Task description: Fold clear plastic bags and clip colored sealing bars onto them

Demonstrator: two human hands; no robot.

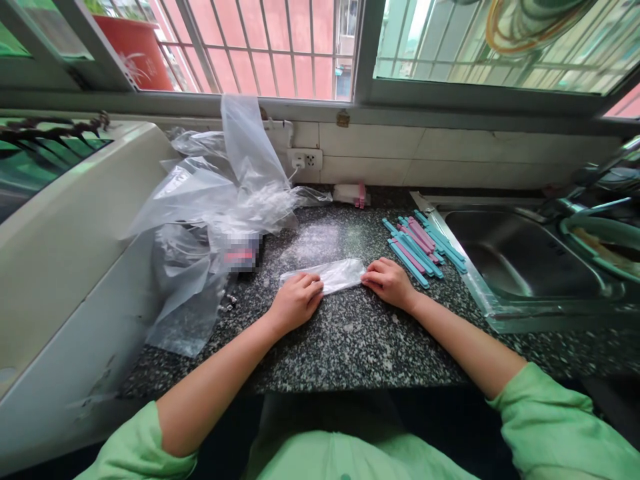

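A clear plastic bag (343, 275), folded into a narrow strip, lies flat on the speckled stone counter (345, 347). My left hand (299, 301) rests on its left part with the fingers closed and pressed down on it. At the right end of the strip, my right hand (387, 283) pinches the edge between thumb and fingers. Just beyond my right hand lies a loose pile of blue and pink bag sealing clips (417, 245).
A heap of loose clear plastic bags (215, 200) covers the counter at the left, beside a white appliance (100, 267). Against the tiled wall lies a small pack with pink clips (353, 195), near a socket (306, 159). A steel sink (525, 253) is at the right.
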